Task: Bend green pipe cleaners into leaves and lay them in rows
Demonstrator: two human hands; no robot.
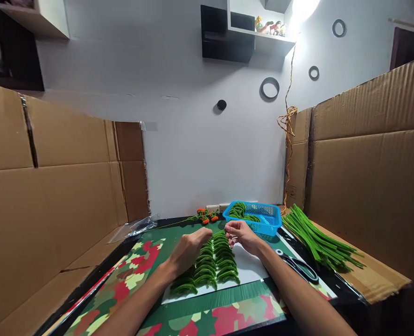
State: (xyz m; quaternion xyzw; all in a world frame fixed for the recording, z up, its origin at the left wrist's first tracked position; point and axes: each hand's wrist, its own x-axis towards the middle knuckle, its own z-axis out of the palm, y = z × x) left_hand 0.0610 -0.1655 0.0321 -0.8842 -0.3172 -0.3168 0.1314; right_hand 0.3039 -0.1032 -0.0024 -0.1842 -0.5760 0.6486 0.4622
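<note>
Rows of bent green pipe-cleaner pieces (212,266) lie on a white sheet (250,273) on the table. My left hand (189,248) rests on the left rows with its fingers curled down onto them. My right hand (241,234) is at the far end of the rows, fingers pinched together on a small piece that I cannot make out, just in front of a blue basket (268,219) holding more green pieces.
A bundle of straight green pipe cleaners (315,240) lies at the right on cardboard. Black-handled scissors (299,266) sit beside my right forearm. Green stems with orange bits (205,216) lie at the back. Cardboard walls (52,186) stand left and right. A camouflage-patterned mat (129,275) covers the table.
</note>
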